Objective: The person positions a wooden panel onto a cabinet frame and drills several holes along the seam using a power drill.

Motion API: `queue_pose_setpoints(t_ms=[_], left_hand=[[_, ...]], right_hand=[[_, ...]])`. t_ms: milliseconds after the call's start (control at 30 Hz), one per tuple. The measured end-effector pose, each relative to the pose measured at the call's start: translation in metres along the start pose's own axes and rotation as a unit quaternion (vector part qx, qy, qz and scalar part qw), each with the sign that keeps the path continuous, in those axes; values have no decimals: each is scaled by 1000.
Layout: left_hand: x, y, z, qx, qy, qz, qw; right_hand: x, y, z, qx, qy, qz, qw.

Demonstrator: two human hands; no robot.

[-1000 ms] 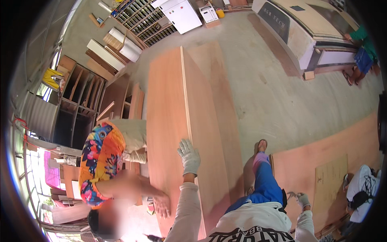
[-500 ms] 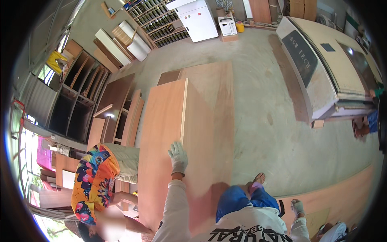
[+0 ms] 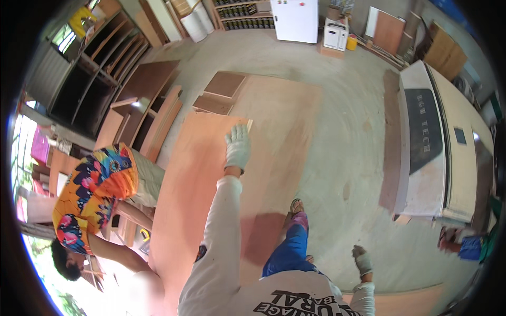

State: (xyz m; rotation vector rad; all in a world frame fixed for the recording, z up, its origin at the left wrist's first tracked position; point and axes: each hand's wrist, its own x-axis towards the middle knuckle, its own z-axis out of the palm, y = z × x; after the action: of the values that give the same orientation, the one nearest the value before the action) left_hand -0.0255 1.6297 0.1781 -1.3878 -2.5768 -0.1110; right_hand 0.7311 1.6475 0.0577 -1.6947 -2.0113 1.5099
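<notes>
My left hand [image 3: 237,147], in a pale glove, lies open with fingers extended on the far end of a long reddish plywood board [image 3: 182,174], beside its pale corner edge. A larger plywood sheet [image 3: 284,116] shows beyond it, with two smaller brown panels [image 3: 224,84] on its far part. My gloved right hand [image 3: 362,259] hangs low to the right over the concrete floor, its fingers loosely curved and apart, with nothing visible in it. At the left a co-worker [image 3: 95,195] in a colorful shirt bends beside the board, one arm reaching down toward it.
A large machine [image 3: 437,147] stands at the right, with another person's sandalled foot and blue clothing [image 3: 469,247] beside it. Dark shelving [image 3: 84,68] and stacked panels [image 3: 134,110] line the left. A white cabinet [image 3: 295,21] stands at the back.
My left hand has moved forward to the board's far corner, and the board's upright-looking edge now barely shows. My right hand has moved left, and the co-worker appears farther left in view.
</notes>
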Motion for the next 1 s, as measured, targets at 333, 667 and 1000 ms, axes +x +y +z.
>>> queue_pose_setpoints(t_ms=[333, 667, 1000], left_hand=[[232, -38, -16, -394, 64, -152, 904], [8, 31, -28, 16, -128, -173, 976], [-81, 31, -29, 103, -142, -666, 725]], right_hand=[[92, -83, -34, 206, 66, 176, 960], [268, -108, -41, 117, -85, 264, 954], [610, -201, -107, -35, -272, 357, 893]])
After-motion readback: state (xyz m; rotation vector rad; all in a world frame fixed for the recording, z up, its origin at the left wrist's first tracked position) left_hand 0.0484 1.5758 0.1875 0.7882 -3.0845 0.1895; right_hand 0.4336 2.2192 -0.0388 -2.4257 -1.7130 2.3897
